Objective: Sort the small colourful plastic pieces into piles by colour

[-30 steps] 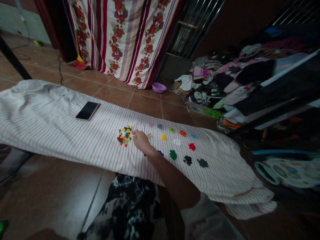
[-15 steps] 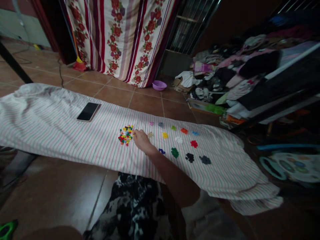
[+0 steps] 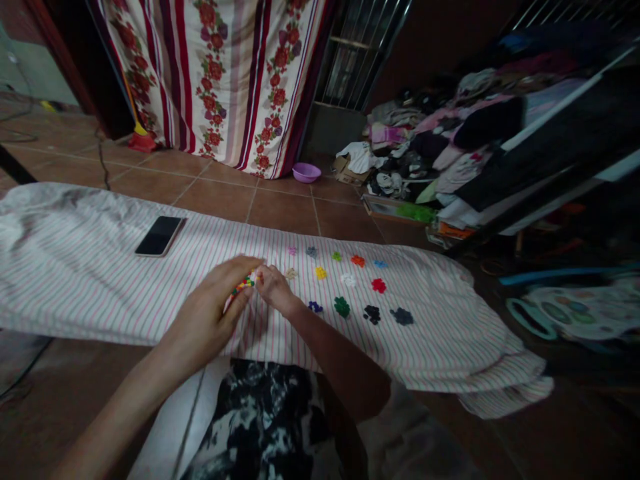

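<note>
My left hand (image 3: 213, 303) reaches over the mixed pile of small coloured pieces (image 3: 246, 284), thumb apart from the outstretched fingers, and covers much of it. Against the pile's right side is my right hand (image 3: 274, 289), its fingers bent together; whatever they pinch is too small to make out. To the right, small heaps lie sorted by colour: beige (image 3: 291, 273), yellow (image 3: 321, 273), white (image 3: 349, 280), red (image 3: 379, 285), purple-blue (image 3: 315, 307), green (image 3: 342, 307), black (image 3: 371, 315) and dark grey (image 3: 402, 317). Behind them sit pink, grey, lime, orange (image 3: 357, 261) and light blue heaps.
A striped cloth (image 3: 100, 267) covers the long surface. On its left part lies a phone (image 3: 160, 236). Beyond are a purple bowl (image 3: 307, 173) on the tiled floor, a floral curtain (image 3: 240, 87), and a large pile of clothes (image 3: 450, 133) at the right.
My left hand has come in from the lower left and now covers much of the mixed pile. My right hand stays beside the pile, its fingers still bent together. The camera view has shifted slightly.
</note>
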### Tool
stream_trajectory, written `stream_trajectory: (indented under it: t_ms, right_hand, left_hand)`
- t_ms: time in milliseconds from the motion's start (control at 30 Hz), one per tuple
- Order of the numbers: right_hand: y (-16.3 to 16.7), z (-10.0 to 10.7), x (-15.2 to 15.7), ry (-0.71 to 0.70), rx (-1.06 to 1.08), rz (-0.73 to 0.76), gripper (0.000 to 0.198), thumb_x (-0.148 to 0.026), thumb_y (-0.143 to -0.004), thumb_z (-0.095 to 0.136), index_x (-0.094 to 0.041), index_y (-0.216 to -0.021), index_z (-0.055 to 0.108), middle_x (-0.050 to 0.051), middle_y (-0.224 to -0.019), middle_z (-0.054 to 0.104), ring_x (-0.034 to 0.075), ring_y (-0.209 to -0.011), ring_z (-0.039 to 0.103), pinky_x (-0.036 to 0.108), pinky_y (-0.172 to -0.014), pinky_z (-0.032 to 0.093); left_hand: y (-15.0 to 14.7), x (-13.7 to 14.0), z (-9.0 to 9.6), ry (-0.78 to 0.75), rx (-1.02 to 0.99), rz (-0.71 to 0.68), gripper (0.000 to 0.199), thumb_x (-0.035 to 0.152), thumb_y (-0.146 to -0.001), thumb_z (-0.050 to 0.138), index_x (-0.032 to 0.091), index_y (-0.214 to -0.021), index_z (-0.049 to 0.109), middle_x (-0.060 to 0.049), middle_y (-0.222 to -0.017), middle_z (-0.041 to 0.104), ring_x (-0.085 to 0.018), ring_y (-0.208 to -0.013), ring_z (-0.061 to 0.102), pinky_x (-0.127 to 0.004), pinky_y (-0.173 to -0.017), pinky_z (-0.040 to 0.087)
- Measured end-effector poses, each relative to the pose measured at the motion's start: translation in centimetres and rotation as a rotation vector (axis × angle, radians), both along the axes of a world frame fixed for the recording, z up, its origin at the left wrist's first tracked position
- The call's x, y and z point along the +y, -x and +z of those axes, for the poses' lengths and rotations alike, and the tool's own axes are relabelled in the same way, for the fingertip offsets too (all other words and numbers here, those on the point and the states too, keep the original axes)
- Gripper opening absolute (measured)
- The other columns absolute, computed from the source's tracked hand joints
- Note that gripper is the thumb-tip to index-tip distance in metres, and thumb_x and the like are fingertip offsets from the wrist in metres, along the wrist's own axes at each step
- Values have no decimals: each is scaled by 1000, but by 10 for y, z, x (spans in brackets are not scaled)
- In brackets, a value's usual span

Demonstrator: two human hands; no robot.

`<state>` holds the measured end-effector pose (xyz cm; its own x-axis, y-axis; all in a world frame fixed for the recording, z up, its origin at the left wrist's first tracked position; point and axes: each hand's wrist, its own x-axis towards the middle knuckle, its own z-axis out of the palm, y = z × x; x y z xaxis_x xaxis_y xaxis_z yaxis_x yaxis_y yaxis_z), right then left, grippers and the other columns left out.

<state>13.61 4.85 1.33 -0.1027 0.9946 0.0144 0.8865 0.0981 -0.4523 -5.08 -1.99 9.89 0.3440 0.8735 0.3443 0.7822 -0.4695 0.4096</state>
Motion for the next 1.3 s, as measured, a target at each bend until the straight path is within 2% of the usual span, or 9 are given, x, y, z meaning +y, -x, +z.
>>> stream_trajectory:
  t_ms: [33, 100, 167, 300, 400, 800, 1000, 1167, 1300]
  right_hand:
    - [0, 1, 0, 5, -12, -8, 22, -15, -94, 44, -12, -107, 62, 15, -107, 63, 24, -104, 56, 33, -89, 43]
    - [1, 4, -1, 25, -48, -29, 23, -14, -94, 43, -13, -107, 62, 14, -107, 64, 23, -104, 56, 32, -89, 43]
    - [1, 7, -2, 40, -75, -42, 23, -15, -94, 43, -14, -108, 62, 14, -107, 64, 22, -103, 57, 32, -87, 43]
    - [1, 10, -6, 45, -86, -61, 23, -16, -94, 44, -13, -108, 62, 15, -107, 65, 22, -102, 59, 31, -84, 44]
    - [1, 11, -7, 35, -77, -63, 22, -16, -93, 44, -14, -106, 63, 14, -106, 67, 22, -103, 60, 30, -84, 44]
    - [-17, 15, -6, 36, 128, -78, 11, -21, -86, 53, -22, -91, 63, 3, -92, 73, 17, -87, 67, 26, -76, 46]
    - [-42, 5, 0, 18, 468, -149, 10, -18, -83, 58, -23, -90, 63, -2, -84, 71, 13, -81, 67, 23, -73, 50]
    - [-65, -1, 3, 91, 865, -208, 8, -20, -78, 64, -20, -85, 64, -3, -74, 66, 12, -68, 66, 23, -63, 53]
    - [-81, 2, -2, 86, 1012, -255, 12, -26, -75, 69, -19, -84, 66, -2, -70, 67, 12, -65, 67, 24, -64, 55]
  left_hand:
    - [-2, 17, -2, 6, 12, 54, 63, 46, -90, 31, 15, -142, 47, -13, -143, 52, -35, -143, 33, -63, -110, 37]
    - [-1, 41, -14, -14, 77, 315, 61, 41, -93, 30, 4, -137, 50, -22, -150, 41, -39, -149, 17, -60, -116, 28]
    - [4, 55, -34, 5, 169, 441, 59, 37, -96, 25, 5, -142, 44, -23, -157, 30, -38, -152, 6, -61, -117, 22]
    - [17, 59, -76, 149, 310, 470, 59, 36, -97, 25, 8, -145, 43, -25, -157, 30, -39, -151, 10, -60, -117, 18]
    - [22, 56, -90, 164, 366, 475, 61, 38, -97, 23, 8, -146, 41, -26, -154, 34, -41, -149, 19, -59, -116, 21]
    - [16, 50, -72, 112, 427, 444, 58, 36, -95, 22, 8, -140, 46, -25, -144, 46, -39, -135, 40, -54, -108, 34]
    - [14, 52, -75, 140, 377, 472, 58, 35, -95, 24, 8, -141, 46, -25, -147, 42, -39, -138, 36, -54, -111, 30]
    - [15, 52, -77, 141, 399, 479, 59, 37, -95, 21, 10, -142, 44, -22, -148, 42, -37, -138, 36, -53, -111, 31]
    - [15, 51, -75, 141, 380, 481, 59, 38, -95, 21, 11, -142, 44, -22, -148, 43, -37, -139, 36, -53, -110, 32]
